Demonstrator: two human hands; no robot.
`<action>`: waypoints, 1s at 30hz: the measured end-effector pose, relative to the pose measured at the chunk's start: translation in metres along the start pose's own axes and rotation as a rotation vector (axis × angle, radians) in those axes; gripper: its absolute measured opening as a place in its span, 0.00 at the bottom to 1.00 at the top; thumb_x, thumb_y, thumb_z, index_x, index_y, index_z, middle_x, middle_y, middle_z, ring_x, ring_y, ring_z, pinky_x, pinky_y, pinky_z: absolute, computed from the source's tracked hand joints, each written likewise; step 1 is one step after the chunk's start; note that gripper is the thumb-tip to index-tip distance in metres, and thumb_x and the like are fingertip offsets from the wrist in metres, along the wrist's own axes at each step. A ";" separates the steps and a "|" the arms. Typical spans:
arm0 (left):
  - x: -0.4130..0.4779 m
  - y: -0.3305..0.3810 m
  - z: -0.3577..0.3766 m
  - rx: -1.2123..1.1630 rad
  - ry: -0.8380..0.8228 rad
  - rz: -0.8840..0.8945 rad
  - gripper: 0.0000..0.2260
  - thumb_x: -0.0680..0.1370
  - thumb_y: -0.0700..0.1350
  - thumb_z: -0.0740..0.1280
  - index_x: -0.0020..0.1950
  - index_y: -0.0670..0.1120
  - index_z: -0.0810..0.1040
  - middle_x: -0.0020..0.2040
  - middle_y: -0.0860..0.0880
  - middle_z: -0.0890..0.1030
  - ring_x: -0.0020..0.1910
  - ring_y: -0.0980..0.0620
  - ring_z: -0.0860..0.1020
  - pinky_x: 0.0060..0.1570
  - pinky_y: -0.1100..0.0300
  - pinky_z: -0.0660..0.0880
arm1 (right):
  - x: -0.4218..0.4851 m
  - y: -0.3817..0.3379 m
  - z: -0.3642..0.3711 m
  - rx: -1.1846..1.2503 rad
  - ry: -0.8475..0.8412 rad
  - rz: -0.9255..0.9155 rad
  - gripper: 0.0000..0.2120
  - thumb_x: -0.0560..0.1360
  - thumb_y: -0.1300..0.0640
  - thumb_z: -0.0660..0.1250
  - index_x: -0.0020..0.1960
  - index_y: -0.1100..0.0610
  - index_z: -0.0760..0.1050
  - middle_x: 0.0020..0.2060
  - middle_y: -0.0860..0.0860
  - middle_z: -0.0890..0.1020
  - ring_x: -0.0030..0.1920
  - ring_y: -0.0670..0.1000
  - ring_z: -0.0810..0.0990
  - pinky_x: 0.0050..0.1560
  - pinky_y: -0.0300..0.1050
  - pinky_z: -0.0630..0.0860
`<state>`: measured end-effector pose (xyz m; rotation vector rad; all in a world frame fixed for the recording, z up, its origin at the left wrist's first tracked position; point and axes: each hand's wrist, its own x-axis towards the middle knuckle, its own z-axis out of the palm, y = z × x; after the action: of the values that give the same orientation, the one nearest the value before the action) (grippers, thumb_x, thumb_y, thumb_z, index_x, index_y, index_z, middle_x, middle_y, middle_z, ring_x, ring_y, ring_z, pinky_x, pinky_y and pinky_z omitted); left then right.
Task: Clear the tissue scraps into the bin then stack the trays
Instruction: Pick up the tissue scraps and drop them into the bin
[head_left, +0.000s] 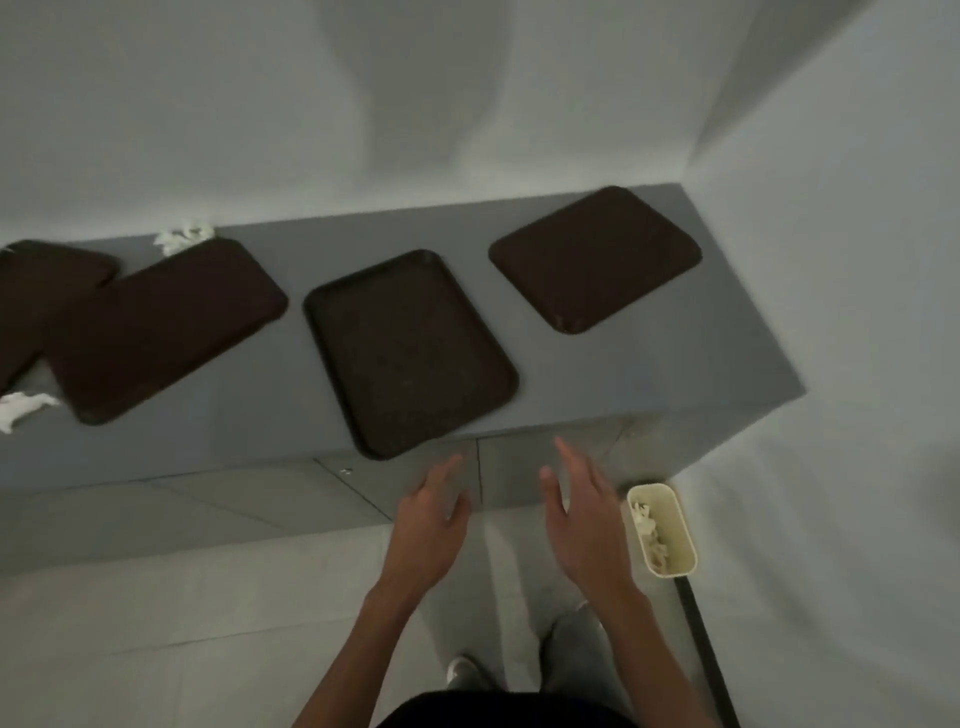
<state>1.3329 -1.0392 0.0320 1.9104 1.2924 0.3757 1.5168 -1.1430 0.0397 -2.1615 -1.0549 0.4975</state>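
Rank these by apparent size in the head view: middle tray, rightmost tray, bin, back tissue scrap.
1. middle tray (nearer the camera, so its lead over the next is unsure)
2. rightmost tray
3. bin
4. back tissue scrap

Four trays in a row on the counter (675, 374): far-left tray (47, 291) overlapped by second tray (166, 332), middle tray (410, 353) overhanging the front edge, right tray (595, 260) near the back corner. Rear tissue scrap (184, 238) just behind second tray; front tissue scrap (23, 408) at its front left. Bin (662, 530) on the floor, front right, holding binned scraps (647, 525).

4 dark brown trays (410, 353) — grey counter (727, 364) — cream bin (675, 525).
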 end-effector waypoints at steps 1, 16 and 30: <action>-0.005 -0.009 -0.016 -0.013 0.032 -0.021 0.21 0.82 0.47 0.68 0.75 0.52 0.73 0.69 0.53 0.80 0.66 0.51 0.79 0.66 0.54 0.75 | 0.000 -0.011 0.004 -0.007 -0.015 -0.020 0.24 0.86 0.43 0.58 0.80 0.49 0.67 0.73 0.50 0.76 0.72 0.53 0.73 0.69 0.47 0.69; 0.052 -0.120 -0.189 -0.171 0.385 -0.259 0.12 0.82 0.46 0.68 0.65 0.55 0.78 0.55 0.56 0.84 0.56 0.61 0.81 0.57 0.58 0.80 | 0.117 -0.159 0.129 -0.029 -0.244 -0.206 0.21 0.85 0.45 0.60 0.77 0.47 0.71 0.71 0.47 0.77 0.71 0.47 0.73 0.68 0.41 0.70; 0.163 -0.199 -0.307 -0.172 0.487 -0.339 0.08 0.83 0.48 0.68 0.61 0.57 0.78 0.53 0.61 0.83 0.53 0.64 0.81 0.54 0.58 0.81 | 0.252 -0.300 0.266 -0.066 -0.387 -0.353 0.20 0.86 0.47 0.61 0.77 0.48 0.71 0.73 0.46 0.76 0.73 0.46 0.72 0.70 0.41 0.69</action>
<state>1.0841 -0.7262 0.0561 1.4661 1.8001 0.7789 1.3486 -0.7004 0.0555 -1.9132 -1.6460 0.7362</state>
